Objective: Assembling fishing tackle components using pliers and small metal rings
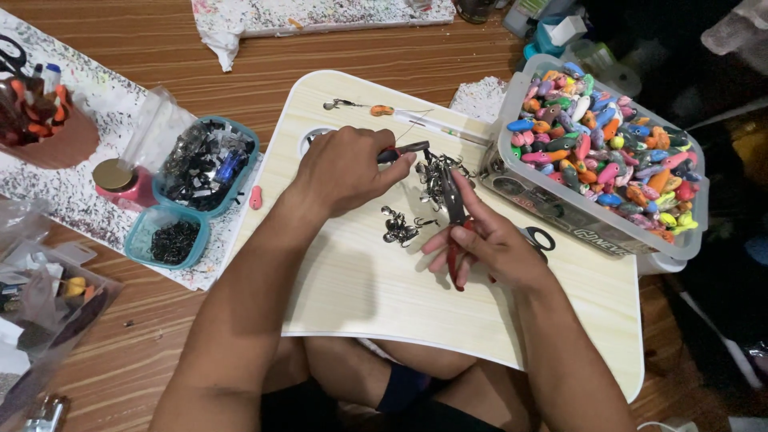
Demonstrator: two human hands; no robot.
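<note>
At the right of the frame a clear bin (pixel 512 152) brims with painted lures, while a small heap of metal hooks (pixel 436 172) at the centre of the pale desk (pixel 360 280) looks unfitted. The left hand (pixel 348 168) pinches a dark tool (pixel 404 150) over that heap, and the right hand (pixel 488 244) is closed on red-handled pliers (pixel 454 216), so the work seems mid-way.

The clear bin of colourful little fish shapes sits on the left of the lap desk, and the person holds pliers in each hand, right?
Not quite. The head view shows the bin on the right of the lap desk. Left hand and right hand each hold pliers.
</note>
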